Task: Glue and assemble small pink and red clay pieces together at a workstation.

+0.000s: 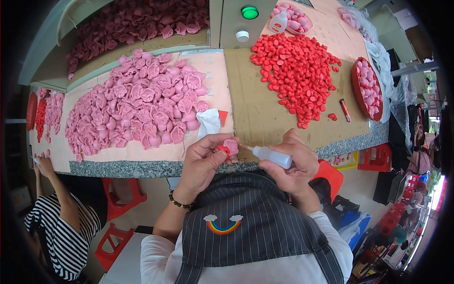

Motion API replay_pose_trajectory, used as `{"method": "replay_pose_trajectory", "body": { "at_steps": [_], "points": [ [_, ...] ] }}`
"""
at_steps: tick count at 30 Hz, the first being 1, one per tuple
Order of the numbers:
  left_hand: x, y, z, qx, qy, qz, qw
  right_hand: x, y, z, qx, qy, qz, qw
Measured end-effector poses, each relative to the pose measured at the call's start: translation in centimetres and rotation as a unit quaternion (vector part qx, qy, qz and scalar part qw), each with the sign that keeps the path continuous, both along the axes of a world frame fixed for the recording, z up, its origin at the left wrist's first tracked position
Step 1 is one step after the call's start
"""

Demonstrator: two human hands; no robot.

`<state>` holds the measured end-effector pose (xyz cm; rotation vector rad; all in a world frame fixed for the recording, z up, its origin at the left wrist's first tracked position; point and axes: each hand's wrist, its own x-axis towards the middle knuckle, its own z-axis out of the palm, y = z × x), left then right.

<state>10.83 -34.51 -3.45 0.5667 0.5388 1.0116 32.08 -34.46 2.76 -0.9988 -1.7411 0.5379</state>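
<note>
Far to the left of the cardboard (248,106), a co-worker in a striped shirt (71,232) rests 1 hand (43,164) at the edge of the surface (127,169). Directly left of the cardboard spreads a heap of pink pieces (132,106). At the cardboard's near left corner, the left hand (204,158) pinches 1 pink flower-shaped piece (231,146) and 1 small red piece (223,149) together between thumb and fingers. A white cloth (208,124) lies left of the cardboard, beyond that hand. In front of the cardboard's near edge, the right hand (298,163) is wrapped around a squeeze bottle (274,157), its nozzle pointing left at the pink piece; I cannot tell whether they touch. On the cardboard sit a heap of red pieces (295,71) and, to its right, a marker (345,110). By the cardboard's right edge stands a red bowl (354,90) of pink pieces.
</note>
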Motion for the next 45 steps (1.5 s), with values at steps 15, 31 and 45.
{"method": "replay_pose_trajectory", "body": {
  "at_steps": [15, 31, 45],
  "points": [
    [0.02, 0.13, 0.01, -0.015, -0.022, 0.022, 0.999, -0.27, -0.14, -0.06, -0.004, 0.000, -0.007, 1.000],
    [0.05, 0.22, -0.23, -0.050, -0.039, 0.053, 0.997, -0.33, -0.18, -0.06, -0.006, -0.001, -0.006, 1.000],
    [0.09, 0.21, -0.38, -0.041, -0.027, 0.047, 0.998, -0.24, -0.19, -0.26, -0.001, -0.011, -0.003, 1.000]
  ]
}}
